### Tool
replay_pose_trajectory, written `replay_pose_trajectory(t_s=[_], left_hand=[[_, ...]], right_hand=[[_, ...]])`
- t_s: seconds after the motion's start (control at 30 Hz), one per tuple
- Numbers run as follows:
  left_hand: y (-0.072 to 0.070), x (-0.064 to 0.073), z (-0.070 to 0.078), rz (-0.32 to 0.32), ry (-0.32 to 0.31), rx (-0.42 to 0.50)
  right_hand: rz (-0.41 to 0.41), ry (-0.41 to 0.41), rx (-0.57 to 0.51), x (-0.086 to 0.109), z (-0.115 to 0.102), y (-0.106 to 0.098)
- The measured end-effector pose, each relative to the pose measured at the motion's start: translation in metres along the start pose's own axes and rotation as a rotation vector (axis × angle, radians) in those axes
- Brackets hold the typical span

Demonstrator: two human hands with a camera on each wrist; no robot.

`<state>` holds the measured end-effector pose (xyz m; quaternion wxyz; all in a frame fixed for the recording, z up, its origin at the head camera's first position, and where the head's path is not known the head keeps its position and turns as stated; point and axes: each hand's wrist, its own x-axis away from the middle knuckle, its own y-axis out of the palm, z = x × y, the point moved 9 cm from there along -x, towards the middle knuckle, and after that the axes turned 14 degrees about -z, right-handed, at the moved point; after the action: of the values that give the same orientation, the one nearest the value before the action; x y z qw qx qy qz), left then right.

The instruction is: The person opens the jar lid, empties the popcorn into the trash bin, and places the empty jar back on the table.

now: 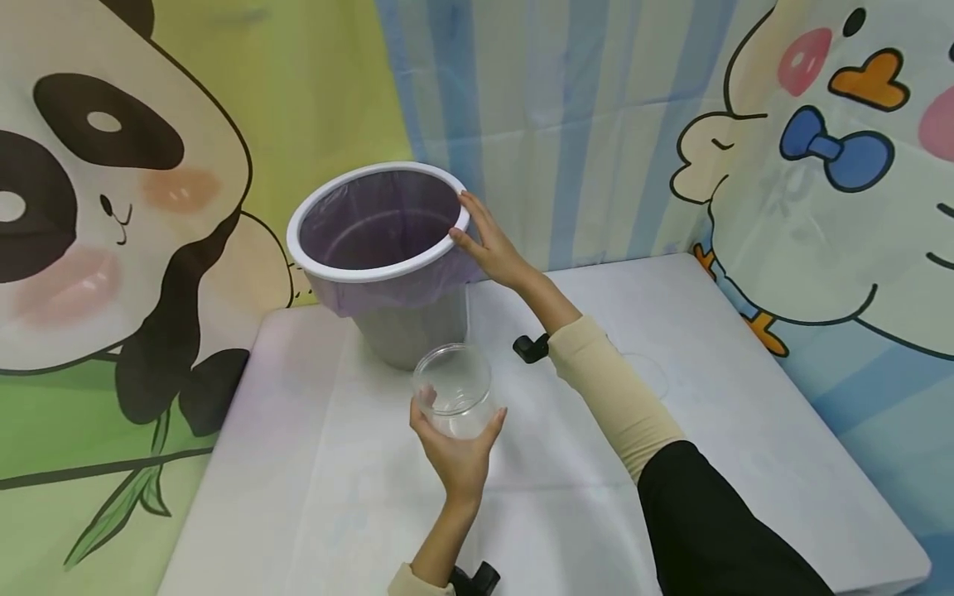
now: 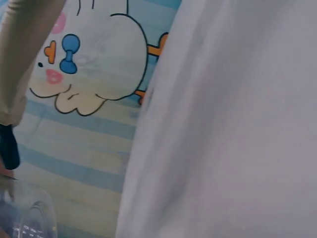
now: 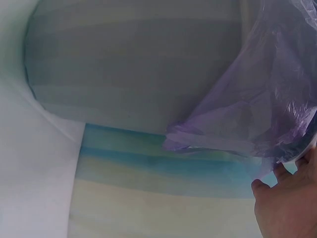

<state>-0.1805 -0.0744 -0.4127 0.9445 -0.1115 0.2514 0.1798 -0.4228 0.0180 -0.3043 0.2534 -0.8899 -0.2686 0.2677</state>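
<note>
A clear, round, open-topped container is held over the table in my left hand, fingers and thumb spread round its lower sides. Part of this container shows at the lower left corner of the left wrist view. Farther back stands a grey trash can with a white rim, lined with a purple plastic bag folded over the edge. My right hand grips the right side of that rim. In the right wrist view, the fingers of this hand meet the rim and the bag's hanging edge.
The trash can stands near the back left of a white-covered table. Behind it hangs a cartoon-printed curtain that continues along both sides. Black wrist mounts sit at both wrists.
</note>
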Motion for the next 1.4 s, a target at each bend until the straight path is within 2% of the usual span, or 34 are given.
replay_pose_trajectory(t_s=[0.23, 0.47, 0.6, 0.77, 1.03, 1.3, 1.4], left_hand=[[0.026, 0.025, -0.033, -0.054, -0.034, -0.042], [0.046, 0.049, -0.084, -0.076, -0.069, -0.046], [0.053, 0.059, -0.099, -0.102, -0.093, -0.051], [0.057, 0.066, -0.107, -0.131, -0.1, -0.059], [0.064, 0.066, -0.109, -0.176, -0.069, -0.06], [0.062, 0.071, -0.109, -0.167, -0.109, -0.08], [0.061, 0.072, -0.109, -0.166, -0.124, -0.1]], right_hand=[[0.0, 0.017, -0.015, 0.0, 0.002, -0.001], [-0.007, 0.031, -0.033, 0.0, 0.005, 0.002], [-0.004, 0.03, -0.038, -0.001, 0.007, 0.003], [-0.01, 0.021, -0.049, -0.003, 0.007, 0.004], [-0.005, 0.019, -0.044, -0.004, 0.004, -0.001], [-0.023, 0.023, -0.078, 0.009, -0.03, -0.002], [-0.024, 0.022, -0.075, 0.01, -0.033, -0.002]])
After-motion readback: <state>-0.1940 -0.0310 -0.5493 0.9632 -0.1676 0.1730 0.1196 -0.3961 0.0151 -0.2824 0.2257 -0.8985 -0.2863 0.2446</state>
